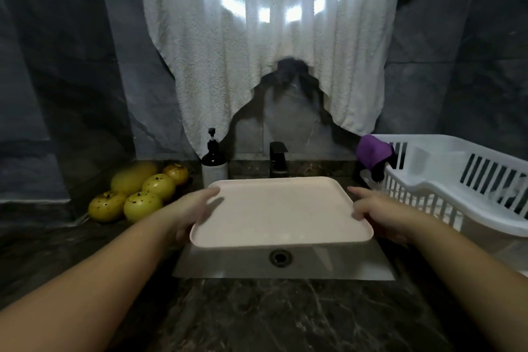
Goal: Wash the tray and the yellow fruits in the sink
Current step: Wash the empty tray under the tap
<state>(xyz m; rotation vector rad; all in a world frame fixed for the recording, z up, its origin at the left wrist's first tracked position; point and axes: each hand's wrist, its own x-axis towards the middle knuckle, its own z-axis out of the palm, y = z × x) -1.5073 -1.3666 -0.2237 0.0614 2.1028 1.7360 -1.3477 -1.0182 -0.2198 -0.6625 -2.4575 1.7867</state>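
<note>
Both hands are gripping the pink tray (281, 210) over the sink (285, 264): left hand (190, 210) at nine o'clock, right hand (380, 216) at three; yellow fruits (137, 194) are sitting at ten.

The tray (281, 210) hides most of the sink (285, 266) and the fingers under its rim. The picture's right edge cuts off the rack (457, 180). A towel (257, 51) covers the tap's (278, 158) top.
</note>
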